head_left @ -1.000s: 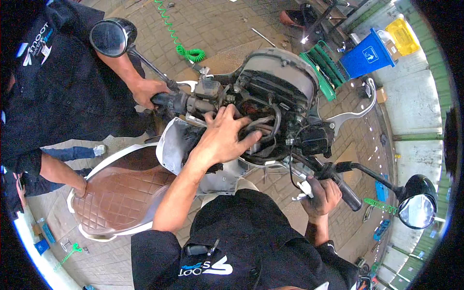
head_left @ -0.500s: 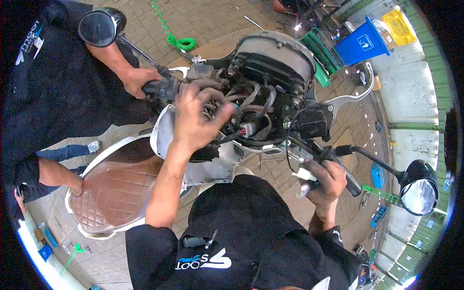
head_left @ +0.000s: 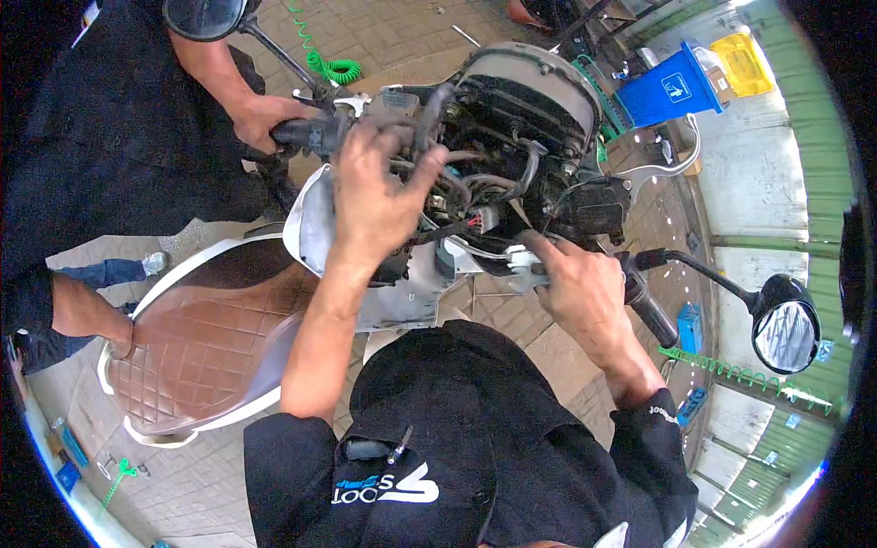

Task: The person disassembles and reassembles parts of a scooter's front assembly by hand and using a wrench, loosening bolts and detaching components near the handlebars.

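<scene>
Before me is the opened handlebar of a scooter, with a round headlight housing [head_left: 530, 96] at its far side and a tangle of grey and black wires [head_left: 498, 183] inside. My left hand [head_left: 375, 201] is over the left part of the wiring, its fingers spread and slightly blurred, with the thumb apart from the index finger. My right hand [head_left: 585, 288] pinches a small white plastic piece [head_left: 524, 263] at the near edge of the wiring. Close to it lies a pale connector [head_left: 489, 217] with red wires. Whether my left fingertips touch a wire is hard to see.
A co-worker's hand [head_left: 269, 123] grips the left handlebar grip; their other hand [head_left: 105, 324] rests on the brown quilted seat [head_left: 210, 356]. Mirrors stick out left [head_left: 206, 14] and right [head_left: 786, 320]. A blue bin [head_left: 667, 87] stands at the far right.
My right hand has moved left and away from me with the white piece, from beside the right grip to the wiring. My left hand stays over the wires, its fingers shifted. The view has shifted slightly.
</scene>
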`<state>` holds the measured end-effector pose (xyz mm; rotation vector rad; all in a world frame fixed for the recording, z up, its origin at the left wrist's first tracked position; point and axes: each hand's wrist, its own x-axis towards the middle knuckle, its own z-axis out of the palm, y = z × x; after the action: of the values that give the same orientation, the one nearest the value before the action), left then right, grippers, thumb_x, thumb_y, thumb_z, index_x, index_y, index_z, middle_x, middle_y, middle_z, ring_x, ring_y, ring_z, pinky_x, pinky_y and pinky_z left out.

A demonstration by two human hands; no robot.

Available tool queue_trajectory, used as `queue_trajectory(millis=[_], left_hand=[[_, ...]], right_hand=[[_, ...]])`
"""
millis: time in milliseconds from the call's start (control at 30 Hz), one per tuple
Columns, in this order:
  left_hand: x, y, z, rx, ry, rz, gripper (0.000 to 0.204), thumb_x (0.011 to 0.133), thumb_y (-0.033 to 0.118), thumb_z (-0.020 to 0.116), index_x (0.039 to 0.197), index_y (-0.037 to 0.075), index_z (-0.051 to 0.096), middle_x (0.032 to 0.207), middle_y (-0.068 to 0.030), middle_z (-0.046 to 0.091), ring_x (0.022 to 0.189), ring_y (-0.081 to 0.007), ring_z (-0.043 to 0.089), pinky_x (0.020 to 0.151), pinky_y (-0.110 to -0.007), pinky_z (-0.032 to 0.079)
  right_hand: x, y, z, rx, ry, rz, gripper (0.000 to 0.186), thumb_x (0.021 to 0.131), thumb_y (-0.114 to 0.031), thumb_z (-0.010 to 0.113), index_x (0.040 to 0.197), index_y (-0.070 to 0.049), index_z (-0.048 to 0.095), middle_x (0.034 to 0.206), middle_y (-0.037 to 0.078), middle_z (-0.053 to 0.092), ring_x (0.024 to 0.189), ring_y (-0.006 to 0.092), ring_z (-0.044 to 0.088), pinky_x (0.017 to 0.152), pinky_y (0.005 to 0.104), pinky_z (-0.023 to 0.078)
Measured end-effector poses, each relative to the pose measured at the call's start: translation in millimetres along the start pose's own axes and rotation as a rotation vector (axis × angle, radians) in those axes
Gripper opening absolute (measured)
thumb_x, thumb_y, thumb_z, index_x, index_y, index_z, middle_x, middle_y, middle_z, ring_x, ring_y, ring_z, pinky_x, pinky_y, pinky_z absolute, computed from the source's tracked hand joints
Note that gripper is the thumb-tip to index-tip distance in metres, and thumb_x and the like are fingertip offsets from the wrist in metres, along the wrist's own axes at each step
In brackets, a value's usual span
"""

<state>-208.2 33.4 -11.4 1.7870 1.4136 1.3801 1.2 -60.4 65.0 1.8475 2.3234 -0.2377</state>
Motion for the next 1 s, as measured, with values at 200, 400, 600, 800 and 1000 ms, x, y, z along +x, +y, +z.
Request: queue_trajectory(millis=[200,400,600,800,1000], left_hand=[[4,-7,-20,0.156,-0.033,0.076,0.032,0.076,0.028,0.071,0.084,-0.003,0.064,0.099,-0.0155,0.059,0.091,-0.0309,0.056,0.081,-0.037,0.044],[-3,-15,-31,0.14,0.053,0.076,0.033,0.075,0.029,0.071,0.088,0.0,0.063,0.093,-0.0162,0.06,0.089,-0.0323,0.057,0.08,-0.04,0.044],[-39,6,-37,0.342,-0.651,-0.173,0.042,0.073,0.039,0.069,0.089,0.001,0.061,0.09,-0.0158,0.062,0.087,-0.0315,0.059,0.078,-0.041,0.045],[-87,-5,4,0.46,-0.479,0.011,0.026,0.075,0.028,0.065,0.087,0.005,0.062,0.083,-0.0122,0.062,0.082,-0.0281,0.06,0.072,-0.039,0.045],[-95,27,4,0.32,-0.553,0.191,0.011,0.069,0.013,0.06,0.079,0.008,0.062,0.076,-0.0075,0.059,0.076,-0.0235,0.059,0.067,-0.037,0.044]], right_hand=[[4,5,-3,-0.034,0.029,0.032,0.042,0.071,-0.014,0.06,0.113,-0.022,0.057,0.078,0.008,0.06,0.066,0.0303,0.063,0.056,0.0428,0.051],[13,1,-7,-0.049,0.06,0.063,0.041,0.07,-0.015,0.062,0.11,-0.02,0.059,0.077,0.008,0.06,0.068,0.0311,0.062,0.061,0.0431,0.05],[10,3,1,-0.035,0.074,0.065,0.043,0.068,-0.016,0.065,0.11,-0.019,0.059,0.076,0.008,0.06,0.067,0.0312,0.062,0.061,0.0433,0.049],[12,-11,0,0.014,0.141,-0.022,0.055,0.066,-0.018,0.068,0.119,-0.023,0.054,0.076,0.007,0.058,0.064,0.0293,0.061,0.055,0.0417,0.049],[33,-33,-8,-0.099,-0.05,-0.252,0.053,0.077,-0.008,0.048,0.127,-0.024,0.046,0.075,0.011,0.058,0.06,0.0295,0.062,0.052,0.0414,0.051]])
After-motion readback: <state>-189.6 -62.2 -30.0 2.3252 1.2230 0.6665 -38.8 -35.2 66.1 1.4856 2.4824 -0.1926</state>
